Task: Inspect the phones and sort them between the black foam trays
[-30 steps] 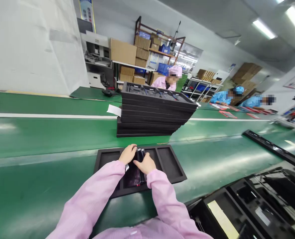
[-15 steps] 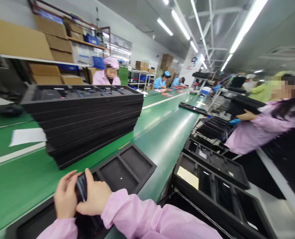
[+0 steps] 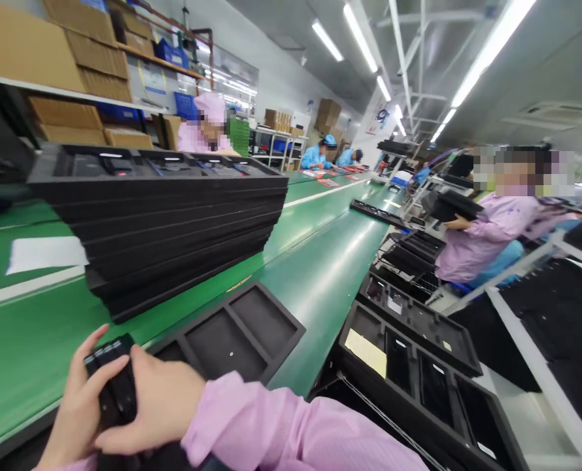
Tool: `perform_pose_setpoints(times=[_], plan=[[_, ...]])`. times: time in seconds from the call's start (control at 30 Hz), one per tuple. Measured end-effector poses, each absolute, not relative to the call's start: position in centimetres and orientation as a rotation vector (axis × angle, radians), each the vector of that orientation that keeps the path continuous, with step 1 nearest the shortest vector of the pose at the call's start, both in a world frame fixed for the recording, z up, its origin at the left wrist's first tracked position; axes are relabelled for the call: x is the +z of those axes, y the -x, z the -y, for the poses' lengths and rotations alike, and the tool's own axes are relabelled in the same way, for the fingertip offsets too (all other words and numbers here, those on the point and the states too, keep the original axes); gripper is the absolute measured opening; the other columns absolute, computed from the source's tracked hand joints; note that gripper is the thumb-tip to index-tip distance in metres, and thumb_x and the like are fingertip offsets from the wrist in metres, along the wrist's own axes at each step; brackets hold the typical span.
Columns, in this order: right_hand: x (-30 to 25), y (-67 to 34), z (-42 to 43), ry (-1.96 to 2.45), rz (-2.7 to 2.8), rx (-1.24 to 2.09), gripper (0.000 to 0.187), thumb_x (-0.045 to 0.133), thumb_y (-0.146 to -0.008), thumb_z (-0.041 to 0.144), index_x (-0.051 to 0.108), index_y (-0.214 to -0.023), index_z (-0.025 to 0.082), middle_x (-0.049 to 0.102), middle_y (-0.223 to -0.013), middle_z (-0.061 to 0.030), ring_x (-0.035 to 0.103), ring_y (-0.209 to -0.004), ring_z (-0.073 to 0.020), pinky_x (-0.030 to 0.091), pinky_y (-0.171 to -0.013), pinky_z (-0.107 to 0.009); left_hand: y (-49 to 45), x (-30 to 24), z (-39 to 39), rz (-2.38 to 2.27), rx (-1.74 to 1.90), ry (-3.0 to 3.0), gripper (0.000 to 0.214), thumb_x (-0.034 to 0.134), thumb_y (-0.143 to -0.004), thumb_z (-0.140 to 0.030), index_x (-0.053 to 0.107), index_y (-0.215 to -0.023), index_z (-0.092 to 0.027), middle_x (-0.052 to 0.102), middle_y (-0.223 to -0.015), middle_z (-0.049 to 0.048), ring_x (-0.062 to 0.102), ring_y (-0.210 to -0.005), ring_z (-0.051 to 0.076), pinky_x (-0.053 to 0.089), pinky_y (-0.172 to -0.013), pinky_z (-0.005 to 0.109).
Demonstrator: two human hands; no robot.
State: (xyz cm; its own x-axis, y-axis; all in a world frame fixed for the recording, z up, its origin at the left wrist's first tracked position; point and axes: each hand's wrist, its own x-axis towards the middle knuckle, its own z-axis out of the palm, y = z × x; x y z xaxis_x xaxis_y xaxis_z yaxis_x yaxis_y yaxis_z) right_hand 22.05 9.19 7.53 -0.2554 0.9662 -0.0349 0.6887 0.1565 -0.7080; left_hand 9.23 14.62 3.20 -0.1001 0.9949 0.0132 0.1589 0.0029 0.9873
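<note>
Two hands: the left hand [image 3: 78, 392] is half curled, its thumb across the top of the black bundle [image 3: 123, 392] and one finger raised; the right hand [image 3: 156, 400] cups the other side, so both have hold of it.
Black bundle: several dark pieces side by side, tilted, over the left part of the black tray [image 3: 266, 315]; contact with the tray cannot be told.
Green bench [image 3: 315, 261]: carries the black tray near its near edge, with the tray stack [image 3: 178, 229] beyond the tray's far edge.
Bundle risk: uneven pressure could make the pieces slip apart or scrape; a low carry could catch the tray's rim.
Stack risk: a bump might shift its uneven layers.
Since half a second ago: the hands sit farther from the tray's right corner, and more of the bundle shows.
</note>
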Motion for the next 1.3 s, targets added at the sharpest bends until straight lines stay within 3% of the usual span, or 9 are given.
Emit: perform_pose_setpoints(times=[0.1, 0.17, 0.23, 0.37, 0.43, 0.73, 1.03, 1.3], plan=[[8.2, -24.4, -11.5, 1.509, 2.072, 0.953, 0.065, 0.076, -0.067, 0.053, 0.054, -0.119, 0.021, 0.07, -0.106, -0.007, 0.07, -0.093, -0.0294, 0.057, -0.078, -0.04, -10.7, 4.0, -15.1, -1.192, 1.165, -0.873, 0.067, 0.071, -0.057, -0.037, 0.058, -0.122, -0.03, 0.06, -0.101, -0.0008, 0.059, -0.085, 0.022, 0.051, -0.064, 0.028], [7.6, -25.4, -13.4, 1.456, 1.938, 1.011, 0.055, 0.077, -0.07, 0.045, 0.055, -0.115, 0.02, 0.068, -0.105, -0.006, 0.068, -0.098, -0.0252, 0.054, -0.088, -0.04, -11.5, 4.1, -15.8, -1.097, 1.187, -0.786, 0.062, 0.069, -0.054, -0.034, 0.057, -0.114, -0.025, 0.059, -0.091, -0.0021, 0.057, -0.073, 0.017, 0.048, -0.062, 0.025], [6.2, -25.7, -15.0, 1.355, 1.752, 1.132, 0.059, 0.079, -0.067, 0.034, 0.052, -0.117, 0.018, 0.061, -0.117, -0.0092, 0.063, -0.107, -0.0227, 0.049, -0.096, -0.039, -11.8, 3.7, -16.5, -1.033, 1.216, -0.721, 0.054, 0.067, -0.053, -0.034, 0.055, -0.105, -0.021, 0.058, -0.085, -0.0024, 0.056, -0.07, 0.015, 0.049, -0.063, 0.026], [4.4, -25.8, -15.9, 1.294, 1.438, 1.485, 0.097, 0.081, -0.064, 0.033, 0.03, -0.145, 0.025, 0.048, -0.127, -0.0114, 0.064, -0.093, -0.0179, 0.053, -0.089, -0.039, -11.2, 3.0, -16.9, -0.948, 1.177, -0.691, 0.048, 0.071, -0.058, -0.033, 0.058, -0.101, -0.019, 0.063, -0.083, 0.0002, 0.061, -0.071, 0.018, 0.05, -0.068, 0.03], [4.4, -25.9, -15.6, 1.255, 1.376, 1.569, 0.106, 0.081, -0.063, 0.034, 0.023, -0.151, 0.028, 0.047, -0.126, -0.01, 0.064, -0.091, -0.0173, 0.053, -0.086, -0.038, -10.8, 3.1, -16.6, -0.923, 1.152, -0.691, 0.046, 0.074, -0.06, -0.033, 0.06, -0.101, -0.02, 0.064, -0.085, 0.0003, 0.062, -0.075, 0.018, 0.049, -0.072, 0.03], [3.4, -25.2, -14.7, 1.125, 1.383, 1.665, 0.09, 0.076, -0.072, 0.04, 0.031, -0.15, 0.035, 0.038, -0.151, -0.0069, 0.066, -0.091, -0.017, 0.056, -0.087, -0.035, -10.0, 3.4, -15.1, -0.906, 1.102, -0.722, 0.037, 0.074, -0.069, -0.029, 0.063, -0.104, -0.023, 0.066, -0.092, -0.0023, 0.059, -0.082, 0.014, 0.043, -0.076, 0.026], [2.5, -25.1, -14.3, 1.08, 1.471, 1.639, 0.085, 0.071, -0.078, 0.047, 0.027, -0.15, 0.032, 0.035, -0.153, -0.0085, 0.065, -0.095, -0.019, 0.055, -0.092, -0.039, -9.8, 3.0, -14.9, -0.911, 1.044, -0.728, 0.032, 0.074, -0.073, -0.033, 0.064, -0.102, -0.025, 0.065, -0.094, -0.0026, 0.06, -0.084, 0.014, 0.046, -0.071, 0.024], [2.6, -24.8, -14.0, 1.089, 1.445, 1.598, 0.074, 0.07, -0.079, 0.054, 0.035, -0.14, 0.032, 0.044, -0.145, -0.0094, 0.066, -0.096, -0.0209, 0.056, -0.09, -0.04, -10.1, 2.7, -15.0, -0.911, 1.055, -0.772, 0.03, 0.071, -0.08, -0.046, 0.063, -0.099, -0.025, 0.065, -0.088, -0.0031, 0.059, -0.083, 0.012, 0.044, -0.07, 0.021]])
